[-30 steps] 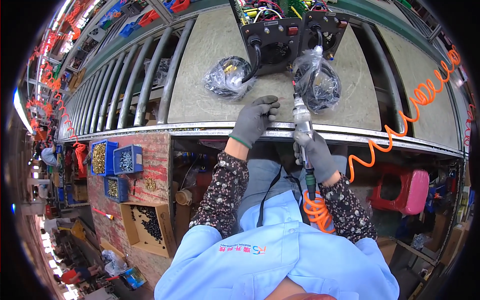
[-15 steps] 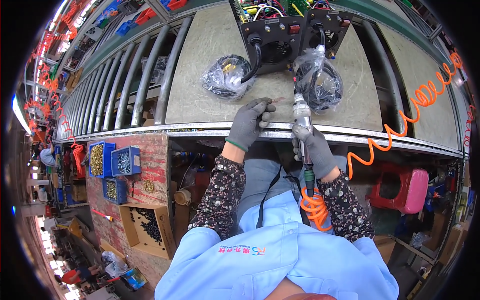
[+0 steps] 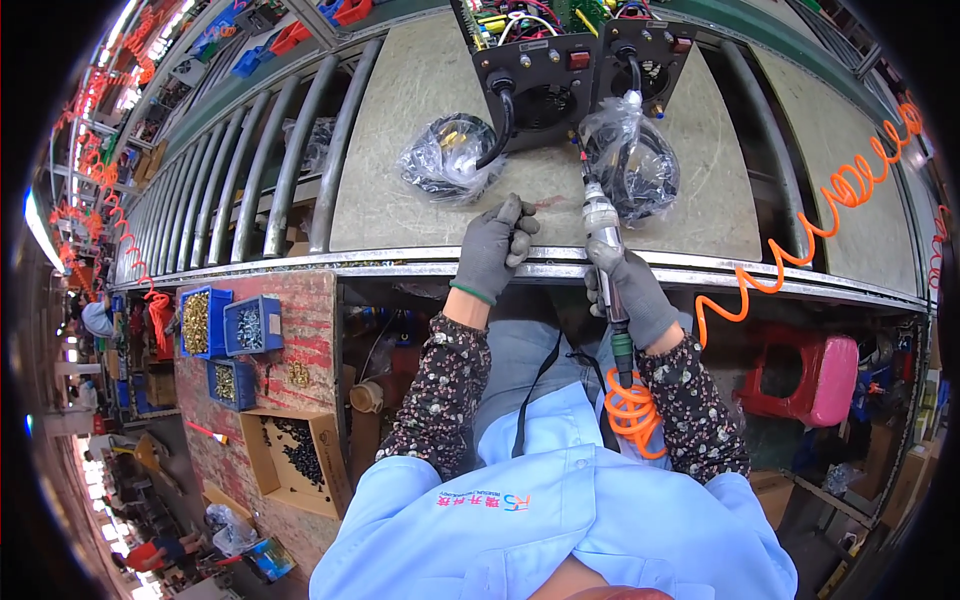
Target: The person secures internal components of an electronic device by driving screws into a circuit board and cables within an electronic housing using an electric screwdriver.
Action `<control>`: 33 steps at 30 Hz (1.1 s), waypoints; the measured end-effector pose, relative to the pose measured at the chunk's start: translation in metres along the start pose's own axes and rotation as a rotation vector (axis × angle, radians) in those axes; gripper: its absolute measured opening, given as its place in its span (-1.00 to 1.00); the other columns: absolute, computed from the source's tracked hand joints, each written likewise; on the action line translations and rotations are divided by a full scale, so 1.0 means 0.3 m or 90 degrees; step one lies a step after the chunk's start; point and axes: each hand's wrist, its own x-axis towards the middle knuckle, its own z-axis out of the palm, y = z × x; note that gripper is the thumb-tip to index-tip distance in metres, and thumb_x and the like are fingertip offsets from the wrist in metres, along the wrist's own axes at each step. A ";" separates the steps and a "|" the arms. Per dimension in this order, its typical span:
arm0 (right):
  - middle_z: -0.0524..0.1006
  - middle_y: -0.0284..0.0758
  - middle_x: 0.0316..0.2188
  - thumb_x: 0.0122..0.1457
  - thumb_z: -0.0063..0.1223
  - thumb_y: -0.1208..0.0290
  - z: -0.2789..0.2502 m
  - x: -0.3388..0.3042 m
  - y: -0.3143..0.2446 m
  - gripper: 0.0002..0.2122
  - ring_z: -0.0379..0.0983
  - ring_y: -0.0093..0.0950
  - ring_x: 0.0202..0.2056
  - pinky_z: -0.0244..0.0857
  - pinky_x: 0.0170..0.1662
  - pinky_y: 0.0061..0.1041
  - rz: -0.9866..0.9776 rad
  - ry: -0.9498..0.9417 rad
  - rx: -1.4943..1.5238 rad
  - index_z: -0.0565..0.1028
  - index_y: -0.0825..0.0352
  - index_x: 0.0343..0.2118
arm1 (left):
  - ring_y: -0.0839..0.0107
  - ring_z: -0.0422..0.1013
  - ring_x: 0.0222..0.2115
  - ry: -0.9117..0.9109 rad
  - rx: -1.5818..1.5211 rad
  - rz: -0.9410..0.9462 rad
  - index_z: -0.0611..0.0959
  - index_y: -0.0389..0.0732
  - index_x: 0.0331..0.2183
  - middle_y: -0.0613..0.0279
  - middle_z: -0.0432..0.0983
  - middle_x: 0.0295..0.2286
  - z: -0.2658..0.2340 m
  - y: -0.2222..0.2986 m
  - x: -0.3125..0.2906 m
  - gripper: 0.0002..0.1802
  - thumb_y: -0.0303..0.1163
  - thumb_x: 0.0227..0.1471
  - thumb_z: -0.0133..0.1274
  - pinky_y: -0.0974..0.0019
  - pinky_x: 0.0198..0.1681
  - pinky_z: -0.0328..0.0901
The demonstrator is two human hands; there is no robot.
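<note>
My right hand (image 3: 640, 295), in a grey glove, is wrapped round a metal air screwdriver (image 3: 603, 222), whose bit points away from me toward the machines. An orange coiled hose (image 3: 632, 412) hangs at its lower end. My gloved left hand (image 3: 490, 252) hovers at the board's near edge with fingers pinched; anything between them is too small to make out. Ahead stand two black-panelled electrical units (image 3: 542, 92) (image 3: 652, 75) with open tops showing wires and circuit boards. Each has a black cable coil in clear plastic, the left coil (image 3: 450, 160) and the right coil (image 3: 632, 165).
Steel rollers (image 3: 290, 160) run left of the pale board (image 3: 400, 80). On the red-stained side table (image 3: 310, 320) sit blue bins (image 3: 252, 325) of small metal parts and a cardboard box (image 3: 290, 460) of black pieces. The stretched orange hose (image 3: 770, 290) crosses at right; a pink-red stool (image 3: 825, 380) is below.
The screwdriver's tip has swung slightly left and away from me, with my right hand still round it. My left fingers have curled in closer. Both units and coils appear shifted slightly left.
</note>
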 end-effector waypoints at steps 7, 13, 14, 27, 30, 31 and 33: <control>0.34 -0.43 -0.66 -0.06 0.06 0.18 -0.013 -0.121 -0.014 -0.70 0.27 -0.67 -0.68 0.20 -0.63 -0.70 0.025 -0.060 0.010 0.31 0.30 -0.39 | 0.72 0.15 -0.76 0.080 0.011 0.086 0.48 -0.26 -0.37 0.33 0.35 -0.63 -0.001 0.009 -0.005 -0.77 -0.29 -0.02 0.00 0.65 -0.80 -0.03; 0.37 -0.34 -0.46 -0.11 0.12 0.20 -0.038 -0.233 0.059 -0.58 0.28 -0.62 -0.47 0.21 -0.38 -0.64 -0.041 -0.176 -0.152 0.32 0.39 -0.26 | 0.71 0.17 -0.73 0.052 -0.044 0.168 0.52 -0.27 -0.39 0.33 0.35 -0.62 0.024 0.058 0.000 -0.84 -0.39 -0.05 0.04 0.66 -0.77 -0.01; 0.37 -0.32 -0.41 -0.12 0.13 0.20 -0.040 -0.231 0.068 -0.55 0.27 -0.60 -0.42 0.20 -0.33 -0.62 -0.052 -0.196 -0.195 0.31 0.41 -0.23 | 0.71 0.17 -0.73 0.038 -0.053 0.176 0.52 -0.29 -0.39 0.33 0.35 -0.62 0.025 0.064 0.003 -0.84 -0.40 -0.05 0.04 0.66 -0.76 -0.02; 0.38 -0.37 -0.52 -0.15 0.17 0.23 -0.086 -0.238 0.024 -0.57 0.28 -0.66 -0.54 0.21 -0.46 -0.67 -0.040 -0.242 -0.236 0.33 0.38 -0.27 | 0.72 0.13 -0.74 0.002 0.273 0.234 0.57 -0.34 -0.45 0.36 0.38 -0.65 0.008 0.156 -0.057 -0.87 -0.46 -0.11 0.06 0.64 -0.73 -0.04; 0.39 -0.37 -0.50 -0.16 0.18 0.21 -0.087 -0.259 -0.018 -0.55 0.31 -0.66 -0.51 0.22 -0.44 -0.68 0.035 -0.268 -0.204 0.33 0.39 -0.26 | 0.73 0.13 -0.75 -0.036 0.319 0.200 0.57 -0.34 -0.46 0.37 0.37 -0.66 -0.015 0.180 -0.058 -0.86 -0.45 -0.11 0.07 0.65 -0.73 -0.03; 0.39 -0.37 -0.50 -0.16 0.18 0.21 -0.087 -0.260 -0.014 -0.55 0.31 -0.66 -0.51 0.22 -0.44 -0.68 0.035 -0.270 -0.202 0.33 0.39 -0.26 | 0.73 0.13 -0.75 -0.062 0.329 0.169 0.57 -0.34 -0.46 0.37 0.36 -0.67 -0.024 0.188 -0.057 -0.85 -0.44 -0.11 0.07 0.66 -0.74 -0.03; 0.35 -0.40 -0.56 -0.16 0.16 0.22 -0.091 -0.261 -0.004 -0.56 0.27 -0.68 -0.60 0.18 -0.56 -0.68 0.002 -0.242 -0.262 0.31 0.39 -0.28 | 0.73 0.13 -0.76 -0.067 0.338 0.110 0.57 -0.35 -0.46 0.36 0.36 -0.67 -0.021 0.219 -0.064 -0.83 -0.41 -0.10 0.06 0.67 -0.74 -0.04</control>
